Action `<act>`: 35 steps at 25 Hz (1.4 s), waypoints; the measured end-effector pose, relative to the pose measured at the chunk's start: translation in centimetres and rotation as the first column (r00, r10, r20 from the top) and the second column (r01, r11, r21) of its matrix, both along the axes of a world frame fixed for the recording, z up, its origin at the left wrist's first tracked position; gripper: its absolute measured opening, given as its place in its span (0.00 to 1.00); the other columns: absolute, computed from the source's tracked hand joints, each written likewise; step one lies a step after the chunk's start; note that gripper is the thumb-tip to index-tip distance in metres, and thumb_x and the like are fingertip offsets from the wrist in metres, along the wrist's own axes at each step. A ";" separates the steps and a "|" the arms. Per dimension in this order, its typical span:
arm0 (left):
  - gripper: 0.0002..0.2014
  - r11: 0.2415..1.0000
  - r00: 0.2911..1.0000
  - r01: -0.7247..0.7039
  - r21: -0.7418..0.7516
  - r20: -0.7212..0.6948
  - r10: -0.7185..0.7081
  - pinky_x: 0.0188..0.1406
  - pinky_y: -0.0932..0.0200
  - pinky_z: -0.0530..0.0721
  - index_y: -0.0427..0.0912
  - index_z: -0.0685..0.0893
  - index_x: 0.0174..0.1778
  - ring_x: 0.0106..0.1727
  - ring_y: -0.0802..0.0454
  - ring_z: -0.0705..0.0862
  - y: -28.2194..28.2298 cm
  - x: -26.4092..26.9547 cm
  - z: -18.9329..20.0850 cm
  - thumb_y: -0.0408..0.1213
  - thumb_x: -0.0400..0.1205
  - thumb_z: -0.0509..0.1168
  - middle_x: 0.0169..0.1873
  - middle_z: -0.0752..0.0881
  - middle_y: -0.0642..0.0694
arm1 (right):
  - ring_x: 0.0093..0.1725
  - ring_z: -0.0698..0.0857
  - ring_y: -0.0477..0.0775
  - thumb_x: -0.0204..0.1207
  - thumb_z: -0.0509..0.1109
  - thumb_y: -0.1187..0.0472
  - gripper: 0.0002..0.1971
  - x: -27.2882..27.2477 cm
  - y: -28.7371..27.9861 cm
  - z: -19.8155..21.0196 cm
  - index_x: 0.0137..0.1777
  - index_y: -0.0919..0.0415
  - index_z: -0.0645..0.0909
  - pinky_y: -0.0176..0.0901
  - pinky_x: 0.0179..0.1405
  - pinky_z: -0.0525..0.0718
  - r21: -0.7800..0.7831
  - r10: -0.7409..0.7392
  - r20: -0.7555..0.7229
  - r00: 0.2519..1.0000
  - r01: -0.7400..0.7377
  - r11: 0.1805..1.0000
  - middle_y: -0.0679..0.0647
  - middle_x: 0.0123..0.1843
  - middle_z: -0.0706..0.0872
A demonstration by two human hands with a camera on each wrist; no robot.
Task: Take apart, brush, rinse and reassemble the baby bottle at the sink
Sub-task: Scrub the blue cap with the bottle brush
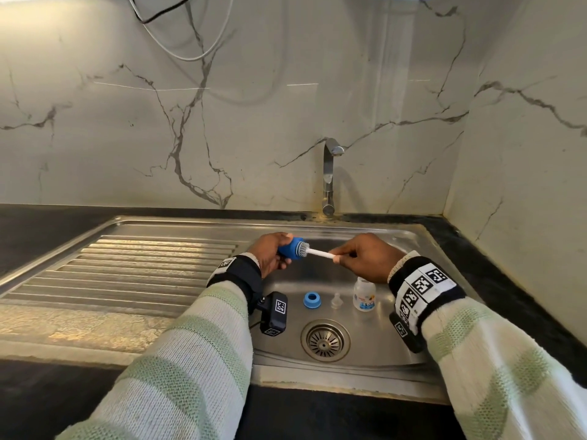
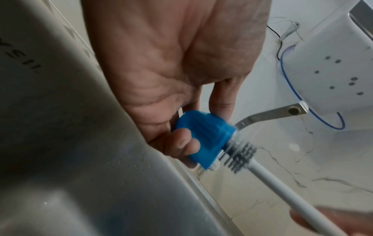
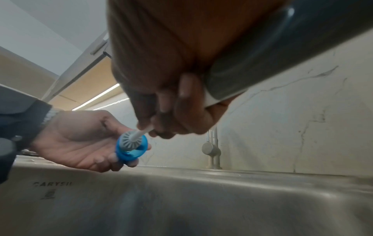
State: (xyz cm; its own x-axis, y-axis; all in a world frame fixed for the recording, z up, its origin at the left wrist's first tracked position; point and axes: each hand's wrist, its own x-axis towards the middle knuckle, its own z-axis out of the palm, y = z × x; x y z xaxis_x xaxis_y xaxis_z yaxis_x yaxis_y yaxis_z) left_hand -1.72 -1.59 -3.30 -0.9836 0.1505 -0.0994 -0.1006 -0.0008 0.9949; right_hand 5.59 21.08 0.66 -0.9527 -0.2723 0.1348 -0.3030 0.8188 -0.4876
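My left hand [image 1: 271, 254] grips a blue bottle cap [image 1: 290, 248] above the sink basin, its open end turned right. My right hand [image 1: 365, 257] pinches the white handle of a bottle brush [image 1: 320, 253]; the grey bristle head [image 1: 304, 249] sits at the cap's mouth. In the left wrist view the cap [image 2: 203, 137] and bristles [image 2: 241, 155] show close up; in the right wrist view the bristles [image 3: 129, 140] fill the cap [image 3: 131, 151]. On the basin floor stand a blue screw ring [image 1: 311, 300], a clear teat [image 1: 336, 300] and the small bottle [image 1: 364, 294].
The steel sink [image 1: 397, 350] has a drain strainer [image 1: 324, 340] near its front and a ribbed drainboard [image 1: 127, 268] to the left. A chrome tap [image 1: 330, 176] rises at the back, with no water showing. Black counter surrounds it; marble walls stand behind and on the right.
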 end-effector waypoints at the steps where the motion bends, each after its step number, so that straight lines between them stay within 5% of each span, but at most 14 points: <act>1: 0.16 1.000 1.000 0.019 -0.024 -0.003 -0.019 0.18 0.65 0.73 0.32 0.81 0.65 0.25 0.52 0.76 -0.3 0.0 -0.1 0.36 0.87 0.57 0.41 0.82 0.36 | 0.44 0.87 0.47 0.80 0.70 0.53 0.13 0.0 0.2 -0.1 0.63 0.49 0.87 0.46 0.51 0.87 -0.016 0.008 0.053 0.999 -0.007 1.000 0.46 0.50 0.92; 4: 0.15 0.989 0.995 0.094 -0.112 0.034 -0.091 0.23 0.63 0.74 0.35 0.83 0.63 0.28 0.51 0.76 -0.7 0.9 -0.3 0.35 0.87 0.56 0.41 0.84 0.37 | 0.36 0.85 0.48 0.79 0.72 0.53 0.11 0.3 0.9 0.2 0.59 0.48 0.88 0.44 0.37 0.86 0.038 -0.007 0.171 0.985 0.000 0.999 0.45 0.43 0.92; 8: 0.13 0.996 0.996 0.078 -0.052 0.039 -0.076 0.22 0.63 0.75 0.36 0.81 0.63 0.28 0.51 0.76 0.0 0.8 -0.1 0.36 0.88 0.57 0.43 0.82 0.36 | 0.50 0.86 0.46 0.80 0.70 0.55 0.13 0.3 1.1 1.0 0.62 0.53 0.88 0.40 0.52 0.82 0.091 -0.039 0.025 0.999 0.037 0.995 0.47 0.56 0.91; 11: 0.11 1.000 1.000 -0.012 0.019 0.008 0.012 0.18 0.64 0.73 0.36 0.78 0.60 0.25 0.51 0.75 0.0 0.3 0.3 0.38 0.88 0.57 0.39 0.80 0.38 | 0.45 0.85 0.44 0.81 0.69 0.55 0.13 0.5 0.3 1.0 0.63 0.52 0.87 0.36 0.43 0.78 0.013 -0.026 -0.035 0.999 0.027 1.000 0.45 0.50 0.90; 15: 0.13 0.998 0.999 -0.009 -0.058 -0.036 0.007 0.19 0.64 0.72 0.36 0.82 0.58 0.26 0.51 0.74 -1.3 0.3 0.1 0.36 0.88 0.54 0.38 0.81 0.39 | 0.36 0.83 0.40 0.79 0.72 0.55 0.12 0.6 0.2 0.6 0.61 0.51 0.87 0.32 0.34 0.78 -0.032 0.011 0.109 0.994 -0.007 0.999 0.40 0.44 0.90; 19: 0.14 0.998 0.999 0.021 -0.055 -0.030 -0.023 0.20 0.64 0.75 0.34 0.81 0.63 0.27 0.51 0.76 -0.9 0.4 0.1 0.36 0.88 0.55 0.41 0.82 0.36 | 0.48 0.86 0.44 0.80 0.70 0.54 0.13 0.2 1.0 0.8 0.62 0.53 0.87 0.38 0.50 0.82 0.042 -0.038 0.050 0.998 0.036 0.998 0.46 0.56 0.91; 23: 0.12 0.999 0.996 -0.030 0.021 -0.081 0.032 0.19 0.64 0.74 0.34 0.80 0.60 0.26 0.51 0.76 -0.4 -0.1 0.7 0.36 0.89 0.56 0.39 0.81 0.36 | 0.41 0.83 0.43 0.81 0.68 0.53 0.13 0.8 0.5 1.3 0.62 0.51 0.87 0.38 0.40 0.79 -0.031 -0.054 -0.056 0.997 0.052 0.998 0.46 0.45 0.90; 27: 0.14 0.998 0.994 -0.056 -0.028 -0.093 0.053 0.19 0.64 0.74 0.32 0.81 0.63 0.27 0.50 0.76 -1.3 0.1 0.3 0.35 0.88 0.55 0.40 0.82 0.36 | 0.41 0.83 0.39 0.80 0.71 0.56 0.12 1.0 0.2 1.1 0.62 0.51 0.87 0.27 0.35 0.76 -0.022 0.002 0.069 0.998 0.000 1.000 0.43 0.50 0.91; 32: 0.13 0.998 0.997 -0.056 0.011 -0.058 0.056 0.21 0.63 0.74 0.32 0.79 0.62 0.27 0.50 0.76 -1.1 0.1 0.5 0.35 0.88 0.56 0.40 0.81 0.36 | 0.50 0.85 0.44 0.80 0.69 0.54 0.14 0.5 1.3 1.1 0.63 0.54 0.87 0.37 0.52 0.80 0.057 -0.065 0.017 0.998 0.064 0.996 0.47 0.58 0.90; 35: 0.14 0.997 0.996 -0.078 0.025 -0.048 0.079 0.21 0.62 0.75 0.31 0.78 0.64 0.27 0.50 0.77 -1.1 -0.1 0.6 0.36 0.88 0.56 0.40 0.81 0.35 | 0.47 0.85 0.46 0.81 0.68 0.53 0.14 0.7 0.8 1.2 0.63 0.53 0.87 0.40 0.49 0.81 -0.003 -0.079 -0.035 0.996 0.079 0.997 0.49 0.53 0.91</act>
State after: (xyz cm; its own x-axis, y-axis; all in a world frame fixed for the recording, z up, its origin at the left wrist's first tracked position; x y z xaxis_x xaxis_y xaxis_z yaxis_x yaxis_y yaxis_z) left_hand -1.83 -2.72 -2.74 -0.9961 0.0746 -0.0479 -0.0502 -0.0301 0.9983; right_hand 6.26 21.91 1.91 -0.9658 -0.1964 0.1694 -0.2548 0.8400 -0.4789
